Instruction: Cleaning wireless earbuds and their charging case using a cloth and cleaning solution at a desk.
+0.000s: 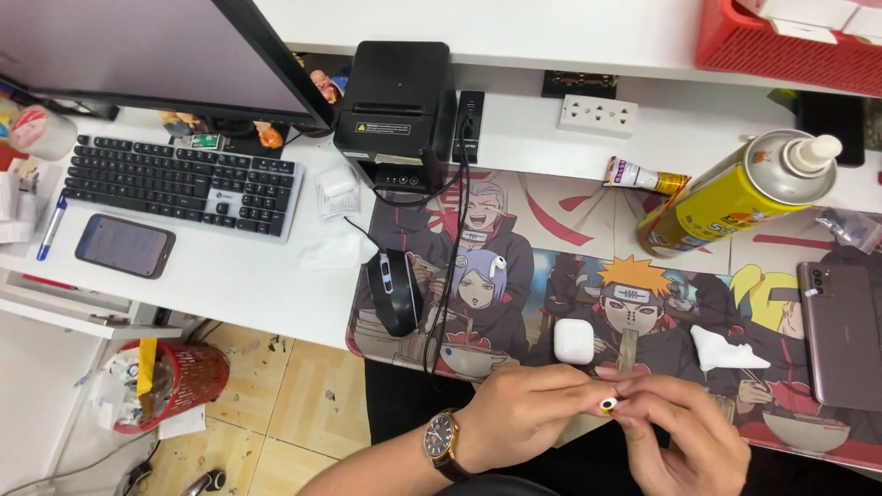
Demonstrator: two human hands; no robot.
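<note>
Head view: the red waste basket (188, 372) on the floor holds crumpled paper and tape. Over the desk edge, the left hand (519, 413) pinches a small white earbud (608, 402) at its fingertips; the right hand (684, 436) closes on it from the other side. The white charging case (573, 341) stands shut on the printed mat (514, 230) just beyond; another earbud (498, 266) lies farther.

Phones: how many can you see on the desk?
2. One dark phone lies left, below the keyboard; one pinkish phone lies back-up at the mat's right edge. Others may sit out of frame.
</note>
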